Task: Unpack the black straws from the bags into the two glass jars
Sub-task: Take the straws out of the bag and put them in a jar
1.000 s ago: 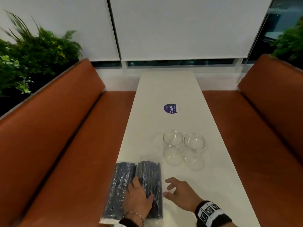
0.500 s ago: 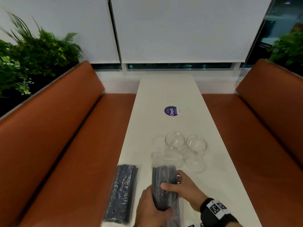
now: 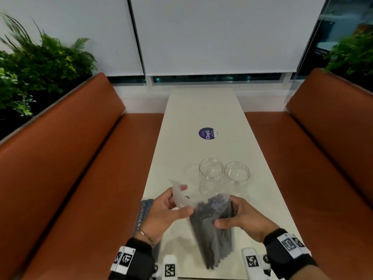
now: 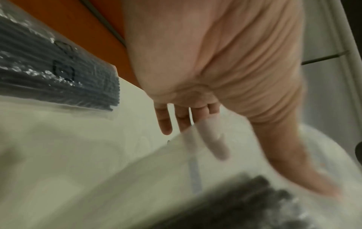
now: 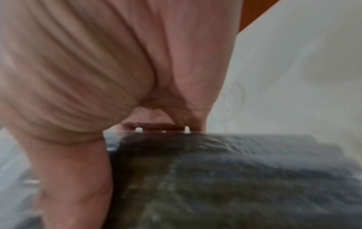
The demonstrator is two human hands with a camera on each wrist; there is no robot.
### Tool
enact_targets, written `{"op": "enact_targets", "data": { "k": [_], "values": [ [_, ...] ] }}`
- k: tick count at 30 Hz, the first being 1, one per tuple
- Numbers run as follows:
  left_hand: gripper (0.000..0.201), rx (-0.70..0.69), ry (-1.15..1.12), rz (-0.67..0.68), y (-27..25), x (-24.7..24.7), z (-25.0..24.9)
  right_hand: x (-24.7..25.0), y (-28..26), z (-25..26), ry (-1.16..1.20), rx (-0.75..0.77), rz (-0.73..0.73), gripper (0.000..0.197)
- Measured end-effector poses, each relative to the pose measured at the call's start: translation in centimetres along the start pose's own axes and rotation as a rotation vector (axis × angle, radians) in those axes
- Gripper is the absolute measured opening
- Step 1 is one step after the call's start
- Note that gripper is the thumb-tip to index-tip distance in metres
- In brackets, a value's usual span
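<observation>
A clear bag of black straws [image 3: 214,225] is held tilted above the near end of the white table [image 3: 201,110]. My right hand [image 3: 238,217] grips the bundle around its upper half; the same bag [image 5: 225,178] fills the right wrist view. My left hand [image 3: 171,207] pinches the bag's clear top flap [image 3: 180,196] between thumb and fingers; that flap [image 4: 211,139] is blurred in the left wrist view. A second bag of straws [image 3: 142,213] lies flat at the table's left edge, partly behind my left wrist, and shows as a full bag [image 4: 49,69]. Two empty glass jars [image 3: 211,172] [image 3: 237,175] stand just beyond my hands.
A round purple sticker [image 3: 206,133] lies mid-table. Orange bench seats [image 3: 80,168] [image 3: 314,158] run along both sides. Green plants [image 3: 36,65] [image 3: 351,51] stand behind the backrests, and window blinds [image 3: 212,33] close the far end.
Both hands have lifted one bag off the table and raised it toward the jars. My left hand moved from the bag's lower part up to its top flap.
</observation>
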State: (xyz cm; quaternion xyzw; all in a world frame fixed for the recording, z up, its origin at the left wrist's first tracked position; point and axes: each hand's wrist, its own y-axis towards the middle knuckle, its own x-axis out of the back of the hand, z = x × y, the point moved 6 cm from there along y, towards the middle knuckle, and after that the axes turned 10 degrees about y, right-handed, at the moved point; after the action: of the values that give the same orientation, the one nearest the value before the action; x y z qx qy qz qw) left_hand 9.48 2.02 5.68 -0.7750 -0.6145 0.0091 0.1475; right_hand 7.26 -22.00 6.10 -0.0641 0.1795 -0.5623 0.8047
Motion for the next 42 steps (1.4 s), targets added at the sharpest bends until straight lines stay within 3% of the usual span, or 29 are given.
{"op": "enact_targets", "data": {
  "k": [3,5,7,11,16,18,22,24,26,29,33,37,42],
  "values": [
    [0.032,-0.019,0.045,-0.131,-0.2,0.2,-1.3,0.9,-0.6,1.1,-0.028,0.074,-0.062,0.049],
    [0.016,-0.035,0.062,-0.146,-0.3,0.0,-1.4,1.8,-1.5,2.3,-0.024,0.126,-0.13,0.044],
    [0.023,-0.054,0.041,-0.157,-0.4,0.2,-1.5,2.7,-2.4,3.6,-0.042,0.172,-0.195,0.038],
    [0.059,-0.053,0.098,-0.199,-0.8,1.1,-2.1,4.5,-3.8,5.9,-0.111,0.25,-0.292,0.028],
    [0.077,-0.091,0.108,-0.266,-2.0,4.1,-4.2,6.3,-4.7,7.0,-0.183,0.292,-0.396,0.007],
    [0.071,-0.151,0.2,-0.244,-2.5,4.9,-6.1,6.6,-4.9,6.9,-0.187,0.286,-0.407,0.004],
    [0.062,-0.376,0.768,-0.312,-3.5,2.9,-11.8,6.2,-5.0,6.4,-0.208,0.262,-0.361,0.008],
    [0.056,-0.554,0.916,-0.346,-3.9,-0.8,-14.5,6.0,-4.9,6.4,-0.21,0.265,-0.348,0.01],
    [0.053,-0.699,1.015,-0.27,-3.4,-5.7,-15.0,6.0,-4.9,6.4,-0.185,0.282,-0.343,0.013],
    [0.043,-0.808,1.072,-0.186,-2.0,-11.9,-13.8,5.9,-4.9,6.4,-0.19,0.306,-0.337,0.012],
    [0.022,-0.871,0.966,-0.234,-1.1,-13.8,-13.2,6.1,-5.2,6.1,-0.203,0.312,-0.352,0.01],
    [0.015,-0.912,1.027,-0.227,-1.3,-13.2,-13.1,6.6,-5.3,5.5,-0.153,0.296,-0.376,0.003],
    [0.015,-0.835,1.113,-0.268,-2.0,-8.5,-13.5,7.9,-5.6,5.4,-0.151,0.281,-0.386,0.004]
  ]
}}
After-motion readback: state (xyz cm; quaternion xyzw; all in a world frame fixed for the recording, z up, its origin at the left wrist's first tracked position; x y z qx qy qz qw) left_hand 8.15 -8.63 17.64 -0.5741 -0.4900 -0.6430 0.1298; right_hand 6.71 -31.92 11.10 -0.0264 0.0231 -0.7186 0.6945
